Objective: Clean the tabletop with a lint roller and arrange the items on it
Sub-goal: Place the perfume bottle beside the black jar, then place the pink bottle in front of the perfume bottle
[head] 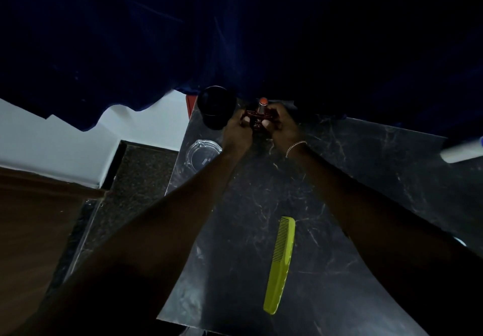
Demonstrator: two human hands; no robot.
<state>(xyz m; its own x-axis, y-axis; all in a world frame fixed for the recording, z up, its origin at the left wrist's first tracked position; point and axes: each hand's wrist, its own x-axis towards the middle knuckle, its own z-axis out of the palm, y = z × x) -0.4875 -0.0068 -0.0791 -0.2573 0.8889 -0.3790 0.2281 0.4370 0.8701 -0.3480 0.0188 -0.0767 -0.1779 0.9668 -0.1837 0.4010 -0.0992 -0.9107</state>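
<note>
Hands: the left hand (239,129) and right hand (282,124) both curl their fingers round a small dark red bottle (257,120) at the far edge of the dark marbled surface (366,179).
Left of bottle: a black cup (215,107); nearer, a glass ashtray (202,154).
Between forearms: a green comb (279,265), lying flat.
Right edge: a white cylinder (461,150).

Likely a home dressing corner: marble tabletop (339,179) holding comb (279,265), perfume bottle (262,109), beneath blue curtain (156,35).
</note>
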